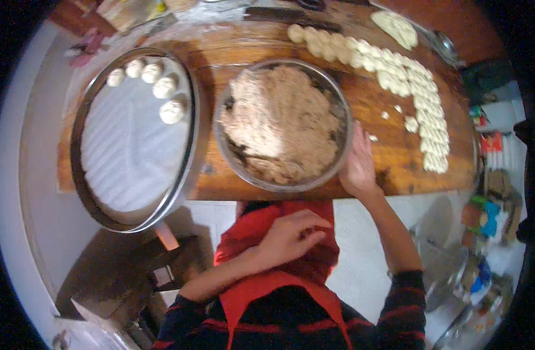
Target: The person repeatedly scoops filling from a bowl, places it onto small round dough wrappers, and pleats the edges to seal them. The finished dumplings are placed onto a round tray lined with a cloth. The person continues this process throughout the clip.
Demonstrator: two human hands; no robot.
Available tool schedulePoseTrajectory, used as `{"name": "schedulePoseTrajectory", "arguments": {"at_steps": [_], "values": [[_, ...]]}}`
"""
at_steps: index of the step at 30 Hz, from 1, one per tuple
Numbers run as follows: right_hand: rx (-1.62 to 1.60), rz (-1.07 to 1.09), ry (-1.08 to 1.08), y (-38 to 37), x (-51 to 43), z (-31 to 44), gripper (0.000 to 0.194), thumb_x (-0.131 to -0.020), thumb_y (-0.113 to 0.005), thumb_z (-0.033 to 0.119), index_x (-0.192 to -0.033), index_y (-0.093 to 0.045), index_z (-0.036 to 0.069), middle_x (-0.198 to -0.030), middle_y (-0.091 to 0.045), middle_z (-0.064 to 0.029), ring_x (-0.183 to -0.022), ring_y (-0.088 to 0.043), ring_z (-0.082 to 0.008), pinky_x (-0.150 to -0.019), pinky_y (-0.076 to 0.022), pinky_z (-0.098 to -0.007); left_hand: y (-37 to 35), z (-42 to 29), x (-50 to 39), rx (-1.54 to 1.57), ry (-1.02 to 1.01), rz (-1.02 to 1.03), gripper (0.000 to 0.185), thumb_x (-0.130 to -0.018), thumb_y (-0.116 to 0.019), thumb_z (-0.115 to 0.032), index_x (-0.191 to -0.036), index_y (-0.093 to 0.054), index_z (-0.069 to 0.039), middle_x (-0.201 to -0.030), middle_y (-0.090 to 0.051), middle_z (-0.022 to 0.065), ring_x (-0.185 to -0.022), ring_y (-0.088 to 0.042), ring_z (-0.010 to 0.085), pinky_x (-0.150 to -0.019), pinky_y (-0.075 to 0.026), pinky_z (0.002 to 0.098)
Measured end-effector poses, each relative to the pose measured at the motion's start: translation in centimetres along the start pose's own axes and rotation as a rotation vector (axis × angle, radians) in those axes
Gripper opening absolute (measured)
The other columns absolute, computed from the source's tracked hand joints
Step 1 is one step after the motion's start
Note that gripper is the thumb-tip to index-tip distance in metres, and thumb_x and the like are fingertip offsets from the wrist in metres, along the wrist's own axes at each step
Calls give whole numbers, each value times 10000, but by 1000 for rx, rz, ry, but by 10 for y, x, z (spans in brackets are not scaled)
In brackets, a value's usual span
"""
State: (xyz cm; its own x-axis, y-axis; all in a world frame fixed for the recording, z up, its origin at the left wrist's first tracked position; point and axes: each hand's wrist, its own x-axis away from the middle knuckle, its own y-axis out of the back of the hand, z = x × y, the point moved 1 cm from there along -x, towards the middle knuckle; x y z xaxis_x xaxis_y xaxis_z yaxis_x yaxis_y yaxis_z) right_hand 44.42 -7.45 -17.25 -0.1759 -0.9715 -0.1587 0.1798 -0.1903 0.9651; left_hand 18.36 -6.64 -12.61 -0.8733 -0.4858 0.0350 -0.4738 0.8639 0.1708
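Note:
A round metal bowl (289,189) stands at the table's front edge, filled with a brown minced filling (309,113) that has a paler patch on its left. My right hand (359,159) lies flat along the bowl's right side, fingers stretched out, and grasps nothing. In front of my red apron (236,236), below the table edge, my left hand (293,232) hovers with loosely bent fingers and nothing visible in it. Left of the bowl is a large round steamer tray (196,127) with a pale liner (131,144). Several pleated white buns (163,87) curve along its upper right side.
Flattened dough pieces (431,116) overlap in a long curved row on the wooden table (363,100). Small dough scraps (411,124) lie inside the curve. A larger dough piece (396,29) sits at the far right. The tray overhangs the front edge. Flour (206,14) dusts the far side.

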Motion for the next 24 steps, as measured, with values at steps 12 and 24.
{"name": "schedulePoseTrajectory", "arguments": {"at_steps": [12, 24], "values": [[-161, -48, -174, 37, 43, -10, 395, -987, -600, 151, -1338, -605, -29, -1476, -529, -256, -1419, -462, -409, -1155, -395, -424, -6, -5, 5, -29, 41, 22, 228, -925, -724, -169, -1140, -733, -91, -1085, -720, 121, -1047, -694, 318, -924, -557, 391], [-1074, 158, -516, 65, 104, 59, 120, -984, -695, 125, -969, -645, 18, -931, -694, -20, -847, -632, -90, -747, -533, -274, -17, 22, -26, 798, 465, 151, 468, -1100, -476, -409, -1343, -578, -22, -903, -700, 52, -683, -657, 118, -584, -544, 250]]}}
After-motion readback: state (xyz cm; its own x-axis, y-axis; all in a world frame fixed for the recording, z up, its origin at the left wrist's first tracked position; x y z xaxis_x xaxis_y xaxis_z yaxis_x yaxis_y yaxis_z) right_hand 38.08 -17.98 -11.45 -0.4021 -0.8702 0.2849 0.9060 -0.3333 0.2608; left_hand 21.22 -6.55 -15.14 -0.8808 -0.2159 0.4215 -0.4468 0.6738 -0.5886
